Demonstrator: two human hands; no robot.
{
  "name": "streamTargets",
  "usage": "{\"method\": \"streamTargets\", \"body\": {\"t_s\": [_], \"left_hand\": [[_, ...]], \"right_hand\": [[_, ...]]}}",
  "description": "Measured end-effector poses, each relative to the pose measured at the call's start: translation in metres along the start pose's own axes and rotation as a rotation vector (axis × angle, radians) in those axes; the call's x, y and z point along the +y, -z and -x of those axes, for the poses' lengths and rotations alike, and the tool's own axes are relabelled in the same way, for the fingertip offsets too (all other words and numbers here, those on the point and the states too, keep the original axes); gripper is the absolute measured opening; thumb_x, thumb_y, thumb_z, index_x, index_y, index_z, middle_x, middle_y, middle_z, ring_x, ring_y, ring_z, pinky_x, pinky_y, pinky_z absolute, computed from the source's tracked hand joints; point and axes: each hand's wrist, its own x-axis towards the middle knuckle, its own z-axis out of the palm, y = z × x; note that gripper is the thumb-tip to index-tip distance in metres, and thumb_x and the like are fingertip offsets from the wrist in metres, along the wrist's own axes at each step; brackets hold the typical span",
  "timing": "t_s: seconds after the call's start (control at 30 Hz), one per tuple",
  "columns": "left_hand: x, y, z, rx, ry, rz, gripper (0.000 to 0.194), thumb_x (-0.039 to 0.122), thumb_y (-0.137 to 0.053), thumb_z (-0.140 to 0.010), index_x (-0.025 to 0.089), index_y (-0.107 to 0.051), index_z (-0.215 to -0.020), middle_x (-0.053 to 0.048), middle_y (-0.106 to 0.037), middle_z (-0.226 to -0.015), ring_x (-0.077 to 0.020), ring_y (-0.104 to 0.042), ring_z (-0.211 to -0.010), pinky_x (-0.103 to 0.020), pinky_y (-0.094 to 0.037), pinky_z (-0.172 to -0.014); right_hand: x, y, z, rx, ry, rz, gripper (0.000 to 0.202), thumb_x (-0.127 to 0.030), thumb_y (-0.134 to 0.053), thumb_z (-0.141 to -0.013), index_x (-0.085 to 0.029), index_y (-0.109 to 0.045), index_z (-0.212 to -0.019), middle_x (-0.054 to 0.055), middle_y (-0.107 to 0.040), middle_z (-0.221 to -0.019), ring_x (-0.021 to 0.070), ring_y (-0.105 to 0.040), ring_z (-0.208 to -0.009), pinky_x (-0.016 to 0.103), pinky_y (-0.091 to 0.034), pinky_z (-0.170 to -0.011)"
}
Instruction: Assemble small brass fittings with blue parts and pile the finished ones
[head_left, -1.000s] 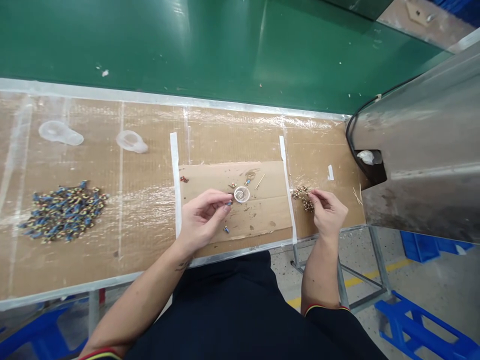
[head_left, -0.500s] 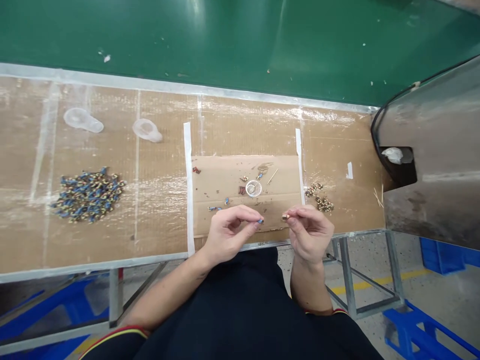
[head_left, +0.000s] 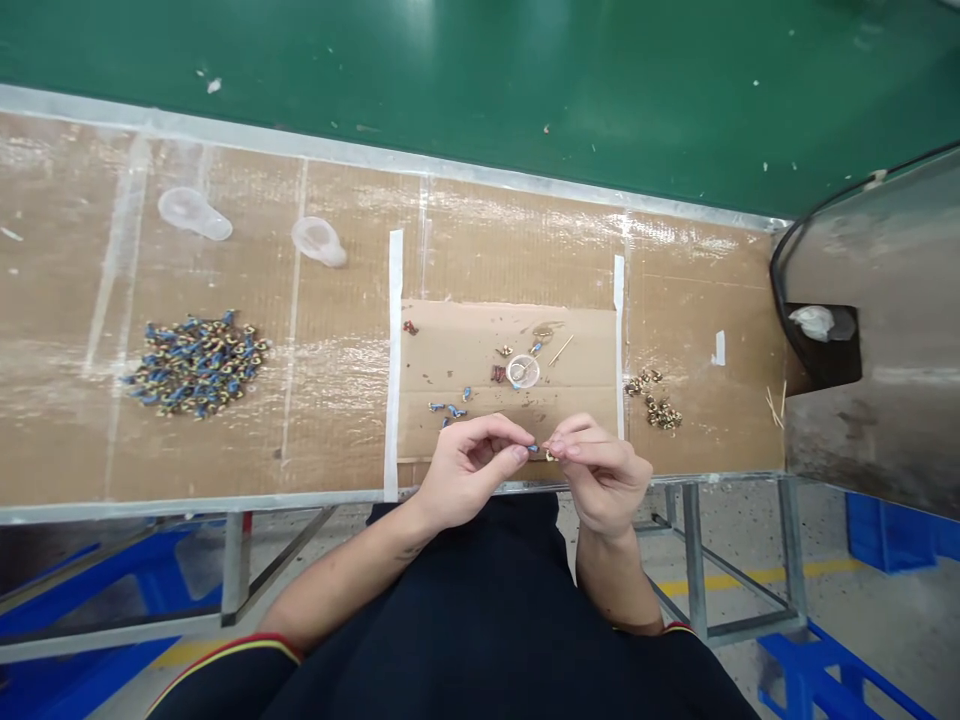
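Observation:
Over the front edge of the cardboard mat [head_left: 435,340], my left hand [head_left: 476,465] pinches a small blue piece [head_left: 533,449] between thumb and forefinger. Close beside it, my right hand [head_left: 604,470] is closed on a small brass-coloured fitting [head_left: 551,456]. The two pieces are almost tip to tip; whether they touch I cannot tell. A small clear round cup [head_left: 523,371] stands on the mat behind my hands. Several blue-and-brass pieces [head_left: 455,411] lie to its left, and a thin stick [head_left: 561,349] to its right.
A large heap of blue-and-brass parts [head_left: 196,362] lies at the left. Two translucent plastic scoops [head_left: 193,213] are behind it. Small brass fittings [head_left: 663,413] are piled right of the mat. A metal housing [head_left: 885,400] bounds the right end of the table.
My right hand has moved left, bringing its brass fitting close to the blue piece in my left hand. The whole view has shifted slightly.

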Motion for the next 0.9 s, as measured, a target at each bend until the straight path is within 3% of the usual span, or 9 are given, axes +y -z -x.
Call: {"method": "streamTargets", "body": {"t_s": [0.23,0.5,0.7,0.9], "left_hand": [[-0.0013,0.0000,0.0011,-0.011,0.022,0.001,0.029,0.043,-0.075,-0.090,0.015,-0.077,-0.085,-0.008,-0.074,-0.077,-0.0149,-0.069,-0.068,-0.025,-0.057,-0.063],[0.0010,0.0017,0.0013,-0.006,-0.043,-0.075,0.022,0.037,-0.072,-0.092,0.016,-0.077,-0.086,-0.007,-0.074,-0.076,-0.0142,-0.068,-0.066,-0.023,-0.056,-0.060],[0.0027,0.0009,-0.0001,0.005,-0.080,-0.135,0.015,0.028,-0.071,-0.091,0.016,-0.077,-0.085,-0.007,-0.075,-0.076,-0.0143,-0.069,-0.066,-0.023,-0.056,-0.060],[0.0037,0.0003,-0.0003,-0.005,-0.039,-0.111,0.018,0.032,-0.073,-0.090,0.015,-0.077,-0.084,-0.008,-0.076,-0.076,-0.0151,-0.070,-0.065,-0.024,-0.057,-0.060]], "right_hand": [[-0.0010,0.0008,0.0009,-0.027,0.087,0.104,0.037,-0.004,-0.070,-0.089,-0.031,-0.077,-0.113,0.002,-0.082,-0.087,0.0190,-0.075,-0.075,0.037,-0.062,-0.064],[-0.0062,0.0046,-0.0039,-0.107,0.172,0.257,0.046,0.005,-0.068,-0.085,-0.028,-0.076,-0.117,0.003,-0.082,-0.089,0.0192,-0.076,-0.079,0.036,-0.064,-0.065],[-0.0102,0.0067,-0.0078,-0.179,0.201,0.288,0.047,0.001,-0.070,-0.084,-0.027,-0.074,-0.121,0.005,-0.082,-0.090,0.0201,-0.076,-0.079,0.037,-0.065,-0.064],[-0.0075,0.0067,-0.0047,-0.145,0.189,0.301,0.046,-0.002,-0.074,-0.085,-0.031,-0.075,-0.121,0.003,-0.083,-0.091,0.0210,-0.077,-0.080,0.036,-0.065,-0.062]]}}
